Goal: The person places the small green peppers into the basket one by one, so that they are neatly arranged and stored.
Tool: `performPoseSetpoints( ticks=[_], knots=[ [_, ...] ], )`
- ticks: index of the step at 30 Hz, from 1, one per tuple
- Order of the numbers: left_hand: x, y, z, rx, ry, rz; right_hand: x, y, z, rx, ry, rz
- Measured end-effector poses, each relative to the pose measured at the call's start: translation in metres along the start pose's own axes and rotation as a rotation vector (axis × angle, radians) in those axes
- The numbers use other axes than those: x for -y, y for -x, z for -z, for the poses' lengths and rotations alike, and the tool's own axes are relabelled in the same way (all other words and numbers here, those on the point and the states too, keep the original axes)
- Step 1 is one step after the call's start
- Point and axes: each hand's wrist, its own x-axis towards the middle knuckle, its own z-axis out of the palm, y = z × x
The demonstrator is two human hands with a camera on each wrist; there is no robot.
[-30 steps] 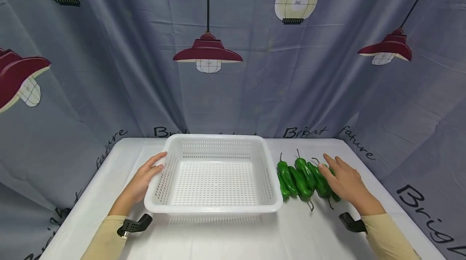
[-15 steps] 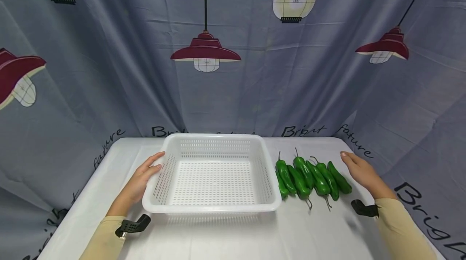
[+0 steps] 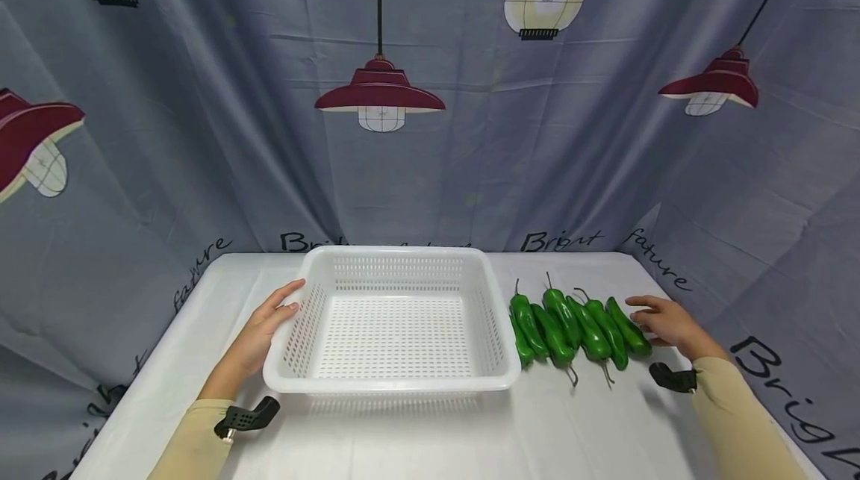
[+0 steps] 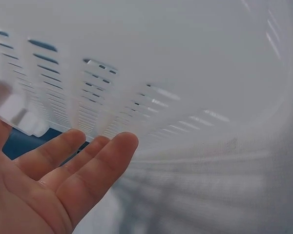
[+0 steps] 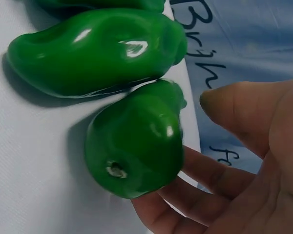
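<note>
In the head view, a white perforated plastic basket (image 3: 393,338) is set on a white-covered table (image 3: 430,450). Its left side is met by the left hand (image 3: 254,342), whose thumb and fingers are held apart at the rim. To the right of the basket, long green peppers (image 3: 563,318) are laid side by side in a row, with the leftmost partly hidden by the basket. The rightmost pepper (image 3: 628,329) is approached from its outer side by the right hand (image 3: 674,325), whose fingers are parted and slightly bent. On each wrist a black wrist camera (image 3: 247,416) is worn, and both forearms are covered by beige sleeves (image 3: 746,420). Behind the table a blue-grey curtain (image 3: 470,189) is hung, printed with red lamps, bulbs and black lettering.

In the left wrist view, the basket's slotted outer wall is seen from below. The left hand's fingers are spread loosely beside it; whether the wall is pressed by the fingertips cannot be told.

In the right wrist view, the rightmost pepper is shown end-on, with fingers reaching behind its lower edge and the thumb held clear of it. A neighbouring pepper is seen just beside it.
</note>
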Motion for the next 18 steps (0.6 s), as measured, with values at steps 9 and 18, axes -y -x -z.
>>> performPoseSetpoints(
  ticks=[9, 18],
  knots=[
    [0.003, -0.001, 0.000, -0.003, 0.011, -0.002, -0.008, -0.005, -0.008, 0.010, 0.000, 0.011],
    [0.003, -0.001, 0.001, -0.006, 0.017, -0.003, -0.006, -0.008, -0.013, 0.030, 0.017, 0.007]
  ],
)
